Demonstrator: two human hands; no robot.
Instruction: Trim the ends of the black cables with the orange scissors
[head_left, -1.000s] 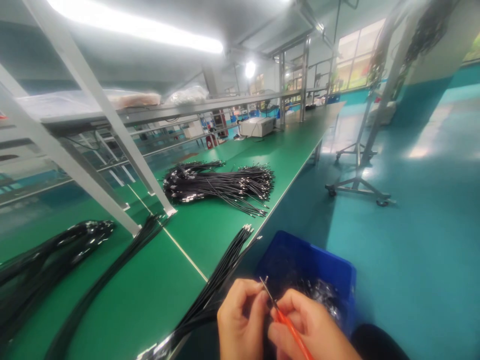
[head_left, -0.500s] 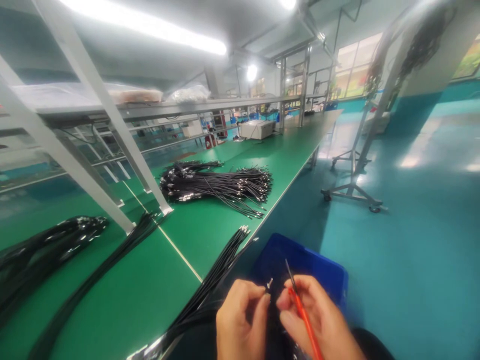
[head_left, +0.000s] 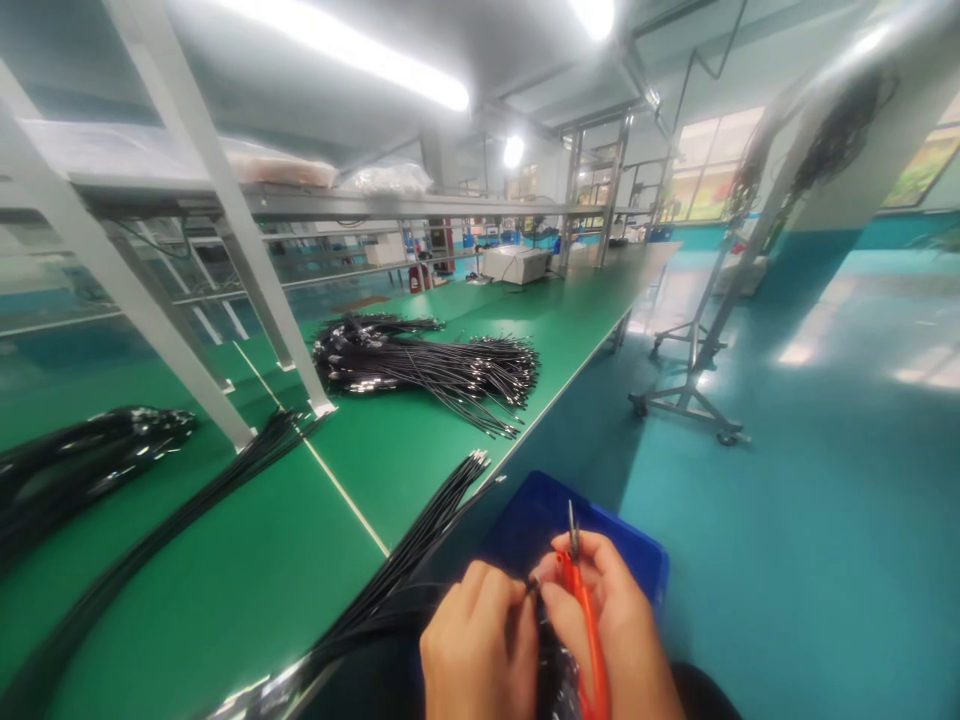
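Note:
My left hand (head_left: 480, 635) is closed in a pinch on the dark end of a black cable (head_left: 531, 587). Right beside it, my right hand (head_left: 611, 610) is wrapped round orange-handled scissors (head_left: 589, 630), their metal blades pointing up and away from me. The fingertips of my right hand meet the cable end by my left fingers; whether they grip it I cannot tell. A bundle of black cables (head_left: 420, 540) with pale metal tips lies along the table edge, left of my hands. Below my hands, a blue bin (head_left: 630, 545) is partly hidden.
A big pile of black cables (head_left: 427, 365) rests on the green table (head_left: 360, 440). More cables (head_left: 172, 530) and a looped bundle (head_left: 97, 450) lie to the left. Slanting shelf posts (head_left: 247, 250) rise from the tabletop. A wheeled stand (head_left: 690, 400) is on the floor at right.
My right hand with the scissors has moved left, up against my left hand. The two hands, apart before, now meet at the cable end. The view has shifted slightly.

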